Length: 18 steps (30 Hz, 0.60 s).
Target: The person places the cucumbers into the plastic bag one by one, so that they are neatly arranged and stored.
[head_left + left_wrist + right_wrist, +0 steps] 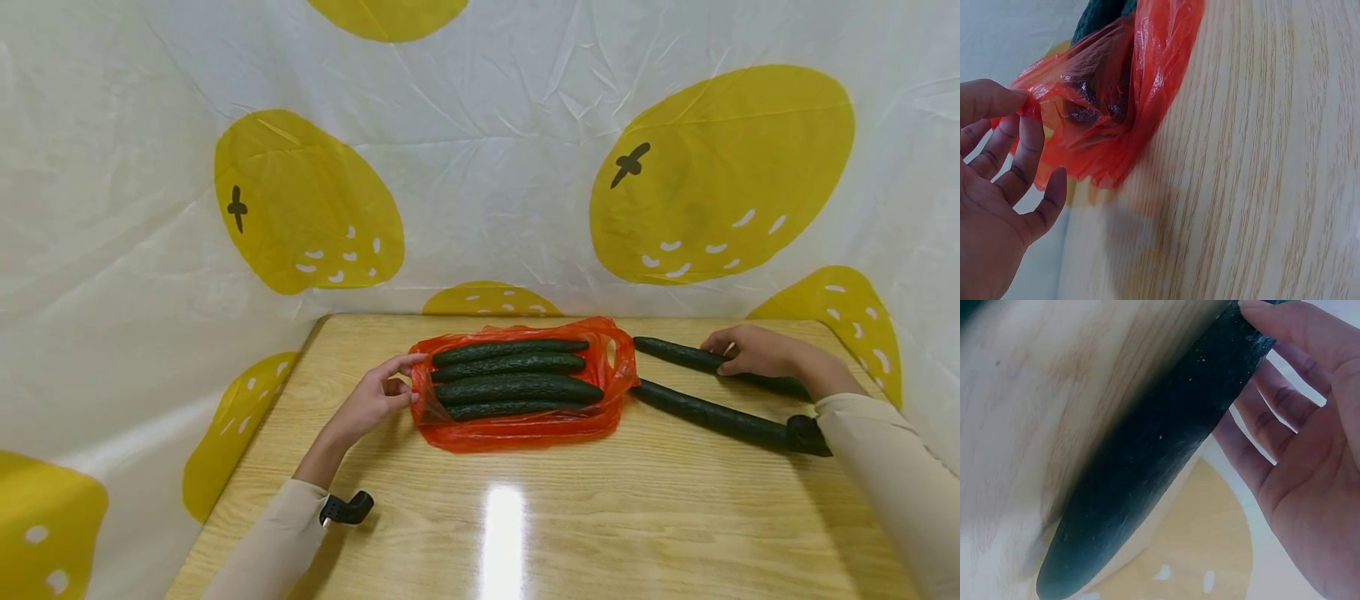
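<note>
A red plastic bag (525,433) lies on the table with several dark green cucumbers (517,387) side by side in its opening. My left hand (378,392) pinches the bag's left end; in the left wrist view, thumb and fingertip hold a bit of the red film (1085,112). To the right of the bag, my right hand (757,350) grips a loose cucumber (667,352) near its middle, thumb on one side and fingers on the other. The right wrist view shows that cucumber (1141,456) close up. Another loose cucumber (712,417) lies just in front of it, its left tip by the bag's handle.
The wooden table (615,517) reaches back to a white curtain (495,208) printed with yellow fruit shapes. A black wrist camera (348,507) sits on the left forearm, and another (806,433) is on the right, over the nearer loose cucumber's end.
</note>
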Each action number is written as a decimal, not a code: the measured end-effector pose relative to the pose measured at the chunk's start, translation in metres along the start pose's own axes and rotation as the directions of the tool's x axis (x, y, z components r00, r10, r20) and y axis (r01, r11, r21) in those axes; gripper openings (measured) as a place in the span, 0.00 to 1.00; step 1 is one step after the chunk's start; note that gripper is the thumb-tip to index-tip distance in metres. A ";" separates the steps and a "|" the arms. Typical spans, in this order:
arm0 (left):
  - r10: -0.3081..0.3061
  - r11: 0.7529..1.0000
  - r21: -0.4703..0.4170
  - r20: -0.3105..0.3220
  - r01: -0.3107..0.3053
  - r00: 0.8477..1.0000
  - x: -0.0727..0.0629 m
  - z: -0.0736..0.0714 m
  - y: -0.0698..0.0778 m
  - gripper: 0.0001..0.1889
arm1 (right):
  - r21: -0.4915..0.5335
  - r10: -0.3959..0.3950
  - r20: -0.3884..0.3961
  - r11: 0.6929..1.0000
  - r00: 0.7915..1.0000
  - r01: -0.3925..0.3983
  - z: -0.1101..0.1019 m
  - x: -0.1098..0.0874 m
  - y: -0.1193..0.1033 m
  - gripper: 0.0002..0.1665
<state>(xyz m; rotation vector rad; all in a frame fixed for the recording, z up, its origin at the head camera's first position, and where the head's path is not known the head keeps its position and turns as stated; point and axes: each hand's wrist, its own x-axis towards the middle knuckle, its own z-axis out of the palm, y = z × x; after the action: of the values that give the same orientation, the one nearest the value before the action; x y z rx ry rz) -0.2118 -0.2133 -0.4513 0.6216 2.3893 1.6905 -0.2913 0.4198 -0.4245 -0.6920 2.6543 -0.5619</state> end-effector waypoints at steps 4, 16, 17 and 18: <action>-0.009 1.000 0.008 -0.014 0.009 1.000 -0.001 -0.001 -0.001 0.31 | -0.009 -0.002 -0.005 1.000 1.000 0.002 0.001 0.001 0.000 0.26; -0.009 1.000 0.020 -0.026 0.009 1.000 -0.003 0.000 0.001 0.31 | 0.010 0.020 -0.016 1.000 1.000 -0.019 0.008 -0.003 -0.001 0.28; -0.005 1.000 0.020 -0.028 0.006 1.000 -0.003 0.000 0.001 0.31 | 0.011 0.020 -0.015 1.000 1.000 -0.020 0.008 -0.003 -0.001 0.28; -0.002 1.000 0.020 -0.029 0.003 1.000 -0.003 0.000 0.001 0.31 | 0.015 0.021 -0.013 1.000 1.000 -0.021 0.008 -0.003 -0.001 0.28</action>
<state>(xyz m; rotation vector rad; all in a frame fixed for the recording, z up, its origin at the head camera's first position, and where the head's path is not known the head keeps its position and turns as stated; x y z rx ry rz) -0.2086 -0.2139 -0.4507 0.6014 2.4285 1.6880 -0.2852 0.4179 -0.4300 -0.6572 2.6633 -0.5813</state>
